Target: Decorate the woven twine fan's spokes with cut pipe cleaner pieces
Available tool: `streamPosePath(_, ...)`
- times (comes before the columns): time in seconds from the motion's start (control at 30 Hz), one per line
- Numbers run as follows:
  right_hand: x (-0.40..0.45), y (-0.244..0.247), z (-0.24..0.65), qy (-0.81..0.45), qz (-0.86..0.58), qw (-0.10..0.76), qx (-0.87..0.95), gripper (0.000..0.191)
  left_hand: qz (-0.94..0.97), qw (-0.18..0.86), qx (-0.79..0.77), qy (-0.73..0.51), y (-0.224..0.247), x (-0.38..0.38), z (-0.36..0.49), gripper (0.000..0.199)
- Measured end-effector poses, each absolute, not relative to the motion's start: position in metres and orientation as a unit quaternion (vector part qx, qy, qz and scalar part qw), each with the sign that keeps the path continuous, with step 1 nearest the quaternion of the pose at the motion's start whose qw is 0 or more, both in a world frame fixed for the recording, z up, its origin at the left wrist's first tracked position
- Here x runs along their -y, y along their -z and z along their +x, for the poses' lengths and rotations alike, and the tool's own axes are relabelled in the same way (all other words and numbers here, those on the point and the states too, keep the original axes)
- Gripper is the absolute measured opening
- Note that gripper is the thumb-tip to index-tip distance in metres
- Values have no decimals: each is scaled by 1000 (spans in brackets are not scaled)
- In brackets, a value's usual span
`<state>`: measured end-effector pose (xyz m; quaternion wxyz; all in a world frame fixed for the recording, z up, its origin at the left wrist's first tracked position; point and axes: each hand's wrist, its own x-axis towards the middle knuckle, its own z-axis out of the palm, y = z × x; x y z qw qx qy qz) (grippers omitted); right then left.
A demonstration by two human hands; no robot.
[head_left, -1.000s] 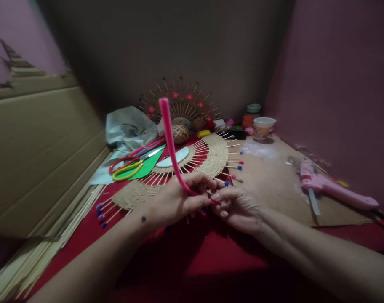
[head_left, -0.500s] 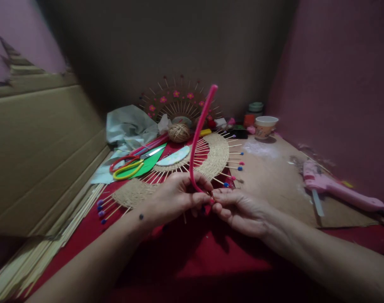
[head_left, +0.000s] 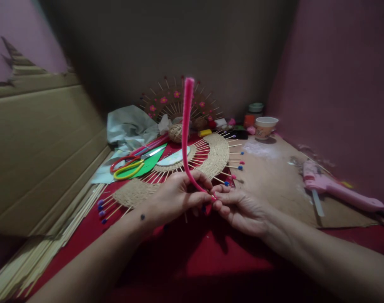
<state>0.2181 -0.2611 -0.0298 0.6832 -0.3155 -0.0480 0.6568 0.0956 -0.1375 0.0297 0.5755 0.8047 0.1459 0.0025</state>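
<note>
A bright pink pipe cleaner (head_left: pixel 187 122) rises from between my hands, its free end pointing up and its lower part bent towards the fingertips. My left hand (head_left: pixel 181 191) is closed in a pinch on it near the bend. Thumb and fingers of my right hand (head_left: pixel 239 207) pinch the low end, close to a stick tip that is mostly hidden. Beneath and behind both hands lies a woven twine fan (head_left: pixel 217 155) with thin sticks radiating out, several of them tipped with blue, pink and purple fuzzy balls.
Scissors (head_left: pixel 127 168) rest on green foam sheet (head_left: pixel 154 160) at left. A twine ball (head_left: pixel 177 133) sits behind. Right, a pink glue gun (head_left: pixel 340 189) and a paper cup (head_left: pixel 265 128) stand on cardboard (head_left: pixel 258 168). Loose sticks (head_left: pixel 53 244) lie at left beside a cardboard wall (head_left: pixel 46 155).
The pipe cleaner's free end has swung left and now stands more upright. Both hands stay in nearly the same place, still pinching.
</note>
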Motion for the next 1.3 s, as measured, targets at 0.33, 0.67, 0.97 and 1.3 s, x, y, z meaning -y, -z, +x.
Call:
streamPosePath(0.33, 258, 26, 215, -638, -346, 686, 58, 24, 829, 543, -135, -17, -25, 138, 95, 20)
streamPosePath(0.67, 258, 30, 212, -610, -354, 695, 140, 21, 793, 594, -139, -4, -30, 140, 95, 24)
streamPosePath(0.97, 261, 22, 215, -601, -344, 712, 120, 15, 801, 575, -167, -13, -34, 140, 95, 16)
streamPosePath(1.3, 261, 24, 214, -596, -374, 702, 108, 19, 813, 553, -184, -22, -34, 141, 95, 17)
